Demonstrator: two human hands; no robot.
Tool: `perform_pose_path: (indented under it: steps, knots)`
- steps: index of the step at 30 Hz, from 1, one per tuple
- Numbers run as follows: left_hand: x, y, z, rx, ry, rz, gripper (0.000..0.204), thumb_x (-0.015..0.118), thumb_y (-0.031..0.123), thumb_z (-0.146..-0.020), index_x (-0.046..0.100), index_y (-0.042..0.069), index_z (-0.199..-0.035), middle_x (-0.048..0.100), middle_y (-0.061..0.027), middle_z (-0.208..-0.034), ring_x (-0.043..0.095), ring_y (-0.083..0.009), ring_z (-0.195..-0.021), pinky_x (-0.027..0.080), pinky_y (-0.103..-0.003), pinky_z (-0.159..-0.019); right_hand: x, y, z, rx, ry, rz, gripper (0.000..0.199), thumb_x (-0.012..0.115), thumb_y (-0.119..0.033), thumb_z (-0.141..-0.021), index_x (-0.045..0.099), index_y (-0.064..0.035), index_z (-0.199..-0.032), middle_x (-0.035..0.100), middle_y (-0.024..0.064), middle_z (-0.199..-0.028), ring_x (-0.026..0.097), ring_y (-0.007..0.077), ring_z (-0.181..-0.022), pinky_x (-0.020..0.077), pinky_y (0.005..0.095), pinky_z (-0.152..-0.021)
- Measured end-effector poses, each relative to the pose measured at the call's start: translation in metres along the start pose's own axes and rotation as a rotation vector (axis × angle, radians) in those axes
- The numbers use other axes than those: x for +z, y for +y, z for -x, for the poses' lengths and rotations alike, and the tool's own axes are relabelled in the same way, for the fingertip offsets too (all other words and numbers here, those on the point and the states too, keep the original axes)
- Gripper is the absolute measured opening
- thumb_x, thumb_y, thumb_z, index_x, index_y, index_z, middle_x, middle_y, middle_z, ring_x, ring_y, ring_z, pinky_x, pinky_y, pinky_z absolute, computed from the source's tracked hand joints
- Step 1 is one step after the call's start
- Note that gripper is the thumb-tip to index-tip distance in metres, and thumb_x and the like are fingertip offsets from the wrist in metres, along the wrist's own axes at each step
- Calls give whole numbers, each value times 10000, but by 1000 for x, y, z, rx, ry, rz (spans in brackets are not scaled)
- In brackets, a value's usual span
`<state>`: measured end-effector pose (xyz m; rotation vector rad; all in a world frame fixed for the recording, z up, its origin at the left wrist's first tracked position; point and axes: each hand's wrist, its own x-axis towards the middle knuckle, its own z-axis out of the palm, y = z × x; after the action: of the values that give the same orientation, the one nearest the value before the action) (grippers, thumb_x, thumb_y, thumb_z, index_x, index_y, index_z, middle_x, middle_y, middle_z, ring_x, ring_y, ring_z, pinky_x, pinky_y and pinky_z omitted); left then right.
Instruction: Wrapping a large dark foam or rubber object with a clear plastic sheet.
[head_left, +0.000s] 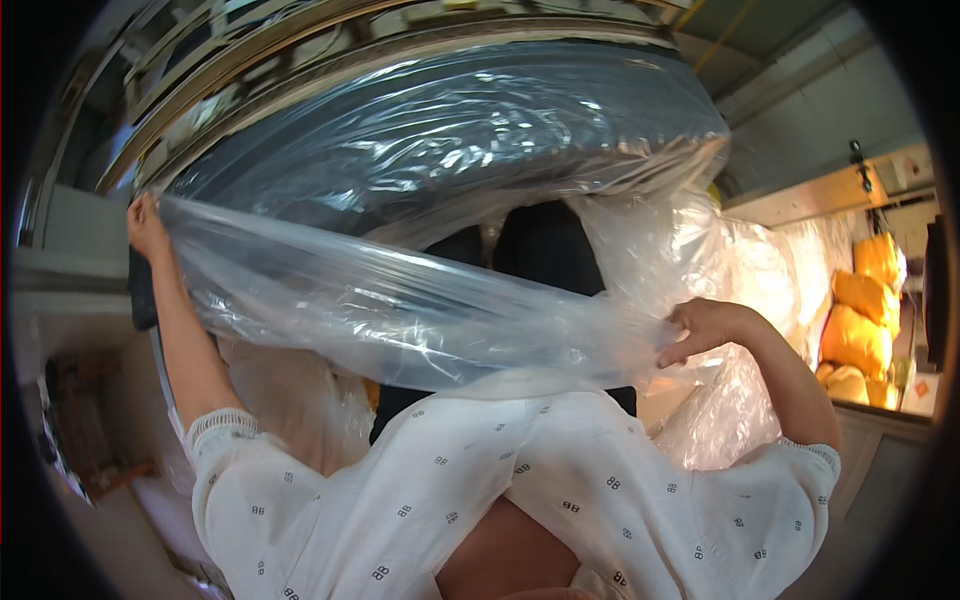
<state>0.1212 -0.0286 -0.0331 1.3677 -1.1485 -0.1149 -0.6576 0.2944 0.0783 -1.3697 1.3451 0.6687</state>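
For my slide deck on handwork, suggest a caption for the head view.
Left hand and right hand hold wide, wrinkled, transparent plastic film stretched between them above dark-clothed legs.

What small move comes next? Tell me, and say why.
I would probably ease the right hand outward a little, holding the left hand steady, to smooth the clear plastic film: both hands hold it, yet it runs in long creases between them and its near part looks loose and wrinkled.

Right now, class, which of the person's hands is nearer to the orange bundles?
Right. The right hand is left of the orange bundles; the left hand is much farther left, across the clear film.
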Motion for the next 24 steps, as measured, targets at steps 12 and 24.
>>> perform_pose_path:
  steps: [12, 24]
  knots:
    - [-5, -6, 1, 9, 79, -294, 261, 595, 268, -869, 604, 17, -940, 608, -56, -835, 578, -134, -775, 462, -253, -700, -112, 66, 152, 553, 2303, 1011, 411, 663, -151, -734, 539, -230, -1118, 541, 6, -1132, 504, 192, -1065, 405, 358, -861]
    - [-124, -21, 0, 14, 63, -822, 329, 544, 333, -885, 613, 30, -993, 639, -118, -927, 608, -236, -847, 465, -329, -742, -131, 125, -53, -142, 1506, 363, 705, 653, -119, -755, 327, -179, -1378, 278, 59, -1444, 290, 319, -1306, 306, 445, -1029]
